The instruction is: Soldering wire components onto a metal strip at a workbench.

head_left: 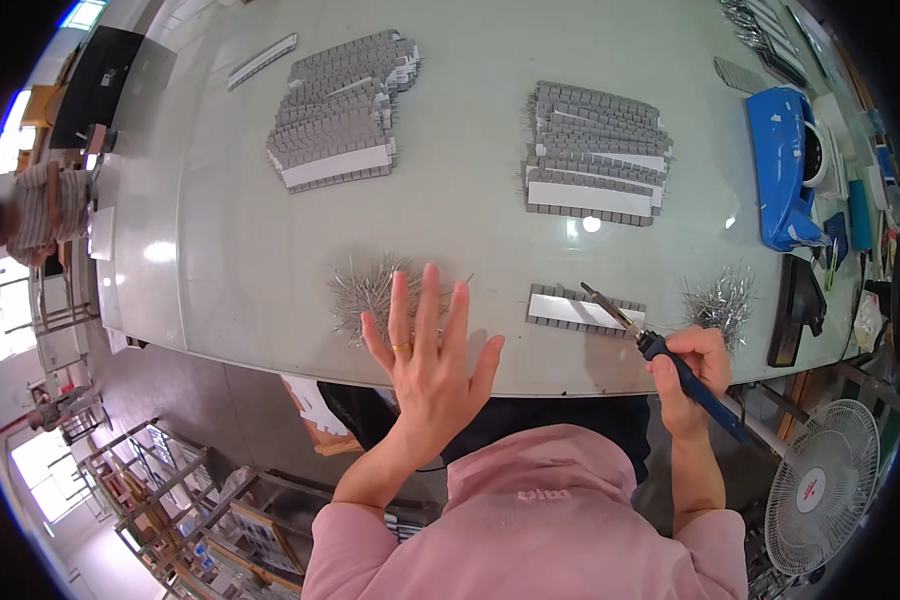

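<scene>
My left hand [425,345] is spread flat with its fingers apart, over the right side of a loose heap of thin metal pins [365,295]. Nothing shows in it. In my right hand [692,375] is a dark blue soldering iron [675,370], its tip slanting up and to the left. That tip is above a grey toothed strip with a white face [580,308], which lies on the table near its front edge; I cannot tell if they touch. A second heap of metal pins [720,305] lies just beyond my right hand.
Two stacks of similar grey strips, a left stack [335,115] and a right stack [600,150], lie farther back on the pale table [470,60]. A blue tape dispenser [782,170] and a black tray [798,310] stand at right. A white fan [825,487] is at lower right.
</scene>
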Demonstrator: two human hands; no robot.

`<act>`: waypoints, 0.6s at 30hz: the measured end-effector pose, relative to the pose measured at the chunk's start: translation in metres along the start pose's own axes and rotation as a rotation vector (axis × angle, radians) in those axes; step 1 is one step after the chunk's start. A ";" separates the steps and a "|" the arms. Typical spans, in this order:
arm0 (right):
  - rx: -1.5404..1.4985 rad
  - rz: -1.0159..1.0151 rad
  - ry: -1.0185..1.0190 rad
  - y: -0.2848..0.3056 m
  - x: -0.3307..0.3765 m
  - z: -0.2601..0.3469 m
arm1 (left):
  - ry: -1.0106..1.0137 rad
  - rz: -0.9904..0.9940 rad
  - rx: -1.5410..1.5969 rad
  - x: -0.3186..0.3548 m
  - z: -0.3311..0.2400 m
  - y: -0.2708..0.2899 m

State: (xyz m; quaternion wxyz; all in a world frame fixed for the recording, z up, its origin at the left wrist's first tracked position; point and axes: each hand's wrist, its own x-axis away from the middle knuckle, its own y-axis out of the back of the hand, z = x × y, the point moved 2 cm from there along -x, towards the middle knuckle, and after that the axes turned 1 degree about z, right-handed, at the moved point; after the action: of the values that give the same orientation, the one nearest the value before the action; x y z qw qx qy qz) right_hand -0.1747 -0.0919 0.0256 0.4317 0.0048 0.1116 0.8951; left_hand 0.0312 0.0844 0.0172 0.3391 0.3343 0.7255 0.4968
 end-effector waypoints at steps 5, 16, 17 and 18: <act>0.013 0.004 0.009 -0.007 -0.003 0.001 | 0.041 0.034 -0.048 -0.001 -0.001 -0.008; 0.152 0.138 0.164 -0.015 -0.017 0.021 | -0.401 0.129 -0.063 -0.015 0.028 -0.001; 0.152 0.138 0.162 -0.017 -0.018 0.021 | -0.402 0.131 -0.063 -0.014 0.028 -0.002; 0.158 0.135 0.171 -0.019 -0.018 0.022 | -0.401 0.124 -0.066 -0.014 0.028 -0.003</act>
State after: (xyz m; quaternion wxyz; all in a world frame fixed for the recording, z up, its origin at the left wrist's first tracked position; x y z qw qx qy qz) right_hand -0.1464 -0.0899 0.0451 0.3576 -0.0299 0.2177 0.9076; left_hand 0.0614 0.0861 0.0088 0.4562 0.4591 0.6051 0.4637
